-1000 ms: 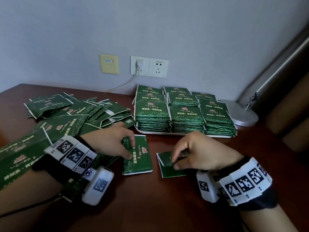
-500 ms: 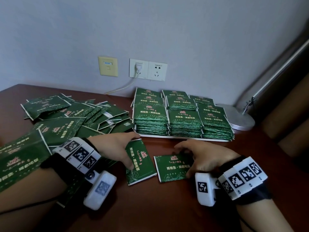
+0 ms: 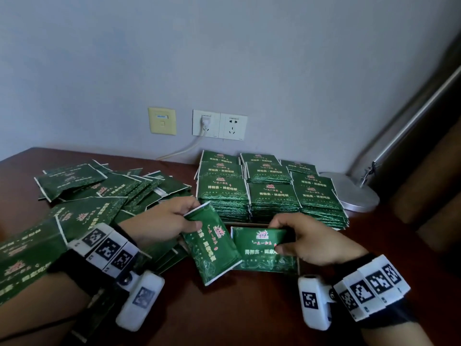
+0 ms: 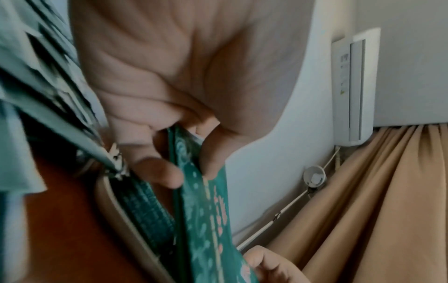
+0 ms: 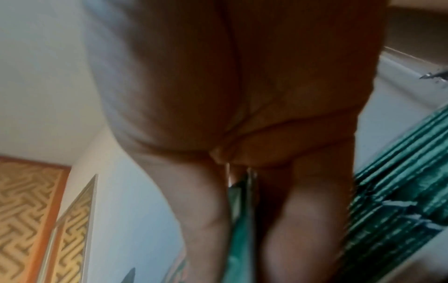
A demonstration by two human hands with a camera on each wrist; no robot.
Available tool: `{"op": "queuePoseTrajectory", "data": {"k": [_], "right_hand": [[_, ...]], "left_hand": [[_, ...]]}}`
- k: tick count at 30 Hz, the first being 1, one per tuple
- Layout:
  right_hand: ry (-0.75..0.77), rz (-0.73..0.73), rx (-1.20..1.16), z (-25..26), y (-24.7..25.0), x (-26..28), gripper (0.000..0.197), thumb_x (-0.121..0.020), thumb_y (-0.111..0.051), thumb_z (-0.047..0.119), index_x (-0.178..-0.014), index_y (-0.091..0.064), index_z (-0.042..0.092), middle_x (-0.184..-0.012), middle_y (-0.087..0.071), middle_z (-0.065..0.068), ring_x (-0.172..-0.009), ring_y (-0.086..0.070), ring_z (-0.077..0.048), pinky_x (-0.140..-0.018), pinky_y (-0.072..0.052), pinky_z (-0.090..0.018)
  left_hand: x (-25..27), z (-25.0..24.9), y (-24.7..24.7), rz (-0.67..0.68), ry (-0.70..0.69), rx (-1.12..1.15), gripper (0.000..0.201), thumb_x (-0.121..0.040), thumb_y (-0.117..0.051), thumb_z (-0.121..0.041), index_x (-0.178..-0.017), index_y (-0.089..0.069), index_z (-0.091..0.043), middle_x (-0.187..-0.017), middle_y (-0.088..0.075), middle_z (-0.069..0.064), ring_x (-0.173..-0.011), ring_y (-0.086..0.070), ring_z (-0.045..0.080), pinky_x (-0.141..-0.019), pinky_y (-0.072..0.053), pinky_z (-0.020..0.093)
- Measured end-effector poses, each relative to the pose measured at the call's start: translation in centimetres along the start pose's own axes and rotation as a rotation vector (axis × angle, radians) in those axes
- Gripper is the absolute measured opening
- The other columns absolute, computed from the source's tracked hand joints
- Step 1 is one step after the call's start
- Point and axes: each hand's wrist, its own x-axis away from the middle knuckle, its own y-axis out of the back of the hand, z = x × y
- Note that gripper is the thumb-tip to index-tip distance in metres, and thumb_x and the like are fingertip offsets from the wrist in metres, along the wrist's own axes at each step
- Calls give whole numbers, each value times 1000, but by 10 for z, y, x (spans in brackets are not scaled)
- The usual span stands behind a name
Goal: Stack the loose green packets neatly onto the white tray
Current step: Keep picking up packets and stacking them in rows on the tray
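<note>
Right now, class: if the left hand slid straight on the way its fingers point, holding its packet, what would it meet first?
Probably the packet pinched by the right hand: the left hand points rightward, and its own packet already overlaps that one's left edge. Depth is unclear.

Left hand (image 3: 162, 221) fingers curled pinching, right hand (image 3: 311, 242) likewise
</note>
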Motion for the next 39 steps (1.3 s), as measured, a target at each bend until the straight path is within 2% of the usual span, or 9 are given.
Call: {"op": "queuePoseTrajectory", "data": {"k": [6,12,16,19,23,30,33,35,39], "right_hand": [[99,-373,-445,-3,53,-15,53,-52,-93,20,-99,-70,25,-87,-75,-12,-78,-71,-29,-74,-56,-37],[48,-680,-744,-40,108,-21,29,-84,-72,5,-109,-61,15,-73,-66,-3,-59,-64,-18,-46,-50,-27],[-83,-768,-750,-88,124,-18,20,-92,-64,4,-106,-58,18,-89,-67,-10,-71,-62,-31,-71,-49,-54],[-177,-733,-802,-116,129,-16,15,-94,-58,-3,-98,-63,10,-107,-64,-22,-78,-65,-28,-62,-60,-47],[-265,-678,-874,-140,132,-15,19,-94,-56,-6,-96,-69,7,-102,-65,-15,-80,-64,-23,-43,-54,-26],[-206,-771,-991,-161,137,-33,25,-89,-57,-13,-93,-73,5,-92,-71,-17,-73,-68,-24,-61,-58,-31],[-153,-783,-1009,-166,150,-43,30,-88,-53,-17,-101,-72,1,-98,-73,-21,-82,-69,-28,-80,-59,-40],[-129,-764,-1048,-172,159,-49,31,-88,-51,-18,-102,-72,2,-92,-73,-17,-77,-70,-25,-74,-61,-38],[-140,-755,-1063,-187,165,-63,29,-87,-56,-17,-100,-72,4,-87,-74,-11,-76,-71,-21,-69,-61,-34]], "left_hand": [[-26,-43,6,-303,-74,416,9,-96,-54,6,-101,-56,-2,-106,-62,26,-77,-68,28,-54,-57,31],[-75,-103,-38,-347,-127,586,26,-96,-48,10,-113,-56,-8,-112,-56,13,-92,-67,29,-63,-63,34],[-112,-132,-75,-296,-175,462,59,-95,-44,15,-135,-44,-28,-109,-54,2,-87,-66,19,-67,-62,33],[-144,-151,-92,-221,-184,329,75,-94,-41,16,-143,-35,-40,-115,-45,-15,-76,-65,12,-73,-62,36],[-192,-167,-98,-210,-98,247,62,-93,-39,12,-140,-41,-27,-128,-45,3,-94,-67,31,-73,-63,42],[-275,-187,-107,-352,-97,-36,18,-93,-47,-3,-103,-62,-4,-105,-67,16,-88,-64,28,-77,-56,43],[-302,-190,-105,-284,-59,-118,16,-96,-50,-7,-86,-62,-9,-91,-63,7,-82,-61,21,-70,-60,34],[-315,-192,-103,-299,-31,-94,25,-97,-51,-5,-76,-53,-19,-85,-56,2,-85,-58,22,-81,-59,37],[-335,-185,-97,-280,-40,-91,16,-102,-49,-15,-93,-61,-9,-94,-61,8,-92,-64,31,-91,-54,36]]}}
